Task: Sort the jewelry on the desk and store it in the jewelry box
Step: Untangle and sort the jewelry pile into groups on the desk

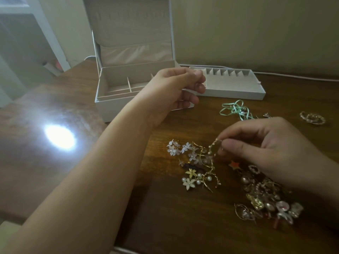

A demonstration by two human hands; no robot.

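Your right hand, at right of centre in the frame, pinches a small gold hoop earring between thumb and fingertips, the other fingers curled in behind. The hoop hangs off the left side of your fingers, just above the flower-and-pearl pieces lying on the desk; its ring stands roughly on edge with its long axis running from upper right to lower left, tiny beads along the rim. Your left hand hovers at upper centre between the open jewelry box and the loose tray beside it, fingers curled with thumb and forefinger brought together as if pinching something, though I cannot tell whether anything is in them. The hoop looks very light and thin, likely stiff wire that bends or snags rather than flexes, so hold it at the plain part of the ring, not the beads or the post, and lift it straight up to keep it clear of the gold stems below. The tangled pile of pearls and metal pieces at lower right will probably catch on itself; take 1 piece at a time. A mint ribbon piece and 2 clear rings lie apart toward the upper right. The tray's small slots along its back edge seem the natural home for earrings, and most of the sorting looks undone.
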